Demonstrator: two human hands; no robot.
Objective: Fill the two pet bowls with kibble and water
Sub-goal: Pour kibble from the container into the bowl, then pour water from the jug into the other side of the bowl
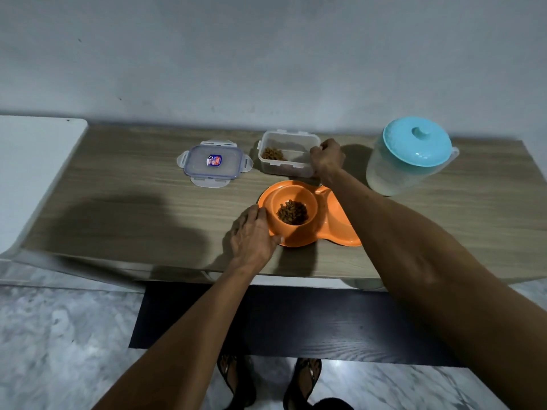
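Observation:
An orange double pet bowl (272,202) sits on the wooden table. Its left bowl holds brown kibble (292,213); my right forearm hides most of its right bowl (337,207). My left hand (254,235) grips the dish's left rim, thumb on its front edge. Behind the dish stands a clear plastic container (281,165) with some kibble left in it. My right hand (325,159) grips that container's right end, fingers curled over its rim. A frosted water jug with a turquoise lid (410,155) stands at the right.
The container's clear lid (214,164) lies flat to the left of the container. The wooden table (133,184) backs onto a grey wall. A white surface (32,161) adjoins it on the left. A dark mat (296,321) and my sandalled feet are on the marble floor below.

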